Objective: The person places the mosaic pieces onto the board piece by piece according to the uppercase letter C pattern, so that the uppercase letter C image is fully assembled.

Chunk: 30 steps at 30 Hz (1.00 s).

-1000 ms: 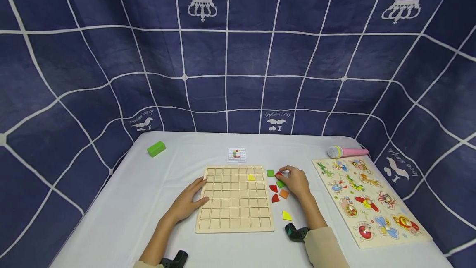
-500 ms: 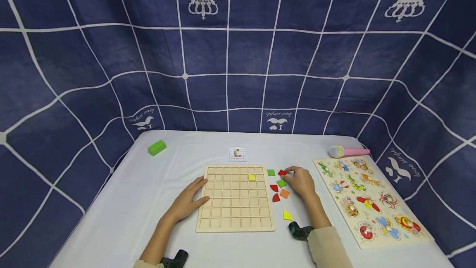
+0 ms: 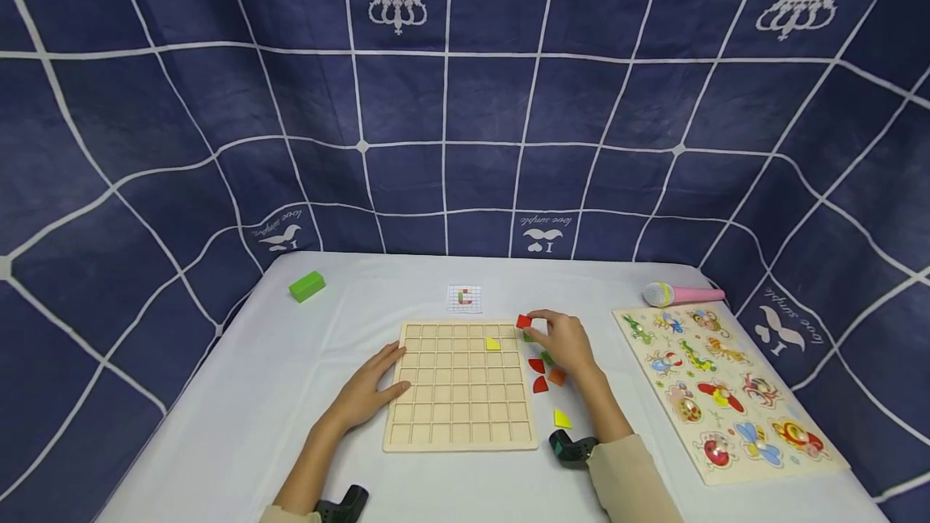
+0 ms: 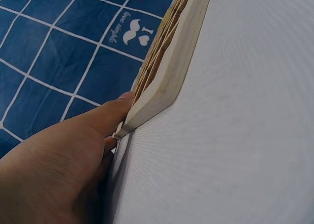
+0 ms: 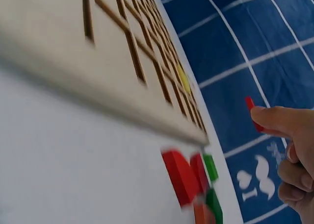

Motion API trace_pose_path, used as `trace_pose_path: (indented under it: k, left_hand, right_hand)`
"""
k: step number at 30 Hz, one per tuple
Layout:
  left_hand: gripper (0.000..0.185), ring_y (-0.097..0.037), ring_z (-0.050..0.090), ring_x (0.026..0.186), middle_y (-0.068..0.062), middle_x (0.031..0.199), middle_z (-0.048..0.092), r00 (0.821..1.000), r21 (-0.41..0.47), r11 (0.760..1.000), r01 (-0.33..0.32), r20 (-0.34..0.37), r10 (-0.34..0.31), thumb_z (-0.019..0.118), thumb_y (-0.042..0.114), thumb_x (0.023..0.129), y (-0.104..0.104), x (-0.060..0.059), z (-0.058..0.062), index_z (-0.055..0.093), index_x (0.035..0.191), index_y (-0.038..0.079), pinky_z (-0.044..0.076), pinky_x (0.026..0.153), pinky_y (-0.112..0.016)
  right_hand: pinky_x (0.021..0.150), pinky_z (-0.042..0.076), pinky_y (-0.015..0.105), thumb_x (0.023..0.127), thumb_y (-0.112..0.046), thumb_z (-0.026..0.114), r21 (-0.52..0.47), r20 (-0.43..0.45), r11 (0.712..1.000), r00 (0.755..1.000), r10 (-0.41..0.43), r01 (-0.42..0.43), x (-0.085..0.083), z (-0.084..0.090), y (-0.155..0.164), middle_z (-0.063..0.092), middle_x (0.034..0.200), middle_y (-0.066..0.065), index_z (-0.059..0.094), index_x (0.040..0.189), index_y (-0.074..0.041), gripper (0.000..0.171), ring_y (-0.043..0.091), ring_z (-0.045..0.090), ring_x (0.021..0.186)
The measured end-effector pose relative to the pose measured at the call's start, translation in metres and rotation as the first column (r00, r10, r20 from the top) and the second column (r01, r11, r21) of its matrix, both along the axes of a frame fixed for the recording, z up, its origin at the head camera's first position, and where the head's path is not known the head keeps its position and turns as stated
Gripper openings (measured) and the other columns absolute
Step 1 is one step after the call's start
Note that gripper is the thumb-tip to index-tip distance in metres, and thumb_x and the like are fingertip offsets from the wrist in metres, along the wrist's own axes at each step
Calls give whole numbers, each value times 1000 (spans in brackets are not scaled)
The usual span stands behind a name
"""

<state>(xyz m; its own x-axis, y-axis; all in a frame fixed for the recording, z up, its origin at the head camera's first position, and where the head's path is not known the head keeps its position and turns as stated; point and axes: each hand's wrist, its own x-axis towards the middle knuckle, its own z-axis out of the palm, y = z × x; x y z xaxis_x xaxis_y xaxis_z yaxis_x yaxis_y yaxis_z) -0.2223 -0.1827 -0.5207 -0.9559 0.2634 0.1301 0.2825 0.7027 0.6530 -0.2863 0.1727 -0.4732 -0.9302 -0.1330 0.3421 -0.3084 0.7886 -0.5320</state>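
Grid board [image 3: 461, 385]: pale wood, square cells, flat on the white table [image 3: 218, 394]; the right wrist view shows it blurred and cut off at the edges.
Left hand [image 3: 369, 394]: fingers straight, flat against the board's left edge, holding nothing; unchanged from a second ago.
Right hand [image 3: 563, 341]: was down among the loose pieces, now raised and moved toward the board's upper right corner; it partly hides a green tile under it.
Red tile [image 3: 524, 321]: small, flat, bright red, pinched between thumb and fingertips just off the board's top right corner, above the table; its full outline is covered by the fingers.
Yellow piece [image 3: 493, 344]: seated in a cell near the board's top right.
Loose pieces [image 3: 538, 375]: red, orange, green, just right of the board; blurred in the right wrist view.
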Motion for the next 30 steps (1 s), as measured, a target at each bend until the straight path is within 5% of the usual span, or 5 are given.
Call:
trace_pose_path:
  k: [13, 30]
  left_hand:
    - [68, -34, 23, 135, -10, 149, 26, 1000, 5, 1000, 3, 2, -3, 63, 41, 86, 0, 0, 0, 38, 142, 12, 23, 105, -55]
    - [67, -33, 23, 136, -10, 149, 27, 1000, 4, 1000, 1, 1, -1, 64, 38, 86, 1, 0, 2, 38, 141, 10, 23, 105, -55]
  right_hand:
    - [35, 21, 18, 81, -29, 72, 28, 52, 973, 973, 225, -227, 3, -8, -61, 31, 44, -10, 70, 104, -10, 29, 2, 22, 39]
    - [40, 23, 20, 83, -28, 69, 88, 89, 961, 963, 253, -261, -6, -23, -61, 32, 47, -9, 70, 106, -14, 27, 5, 25, 44]
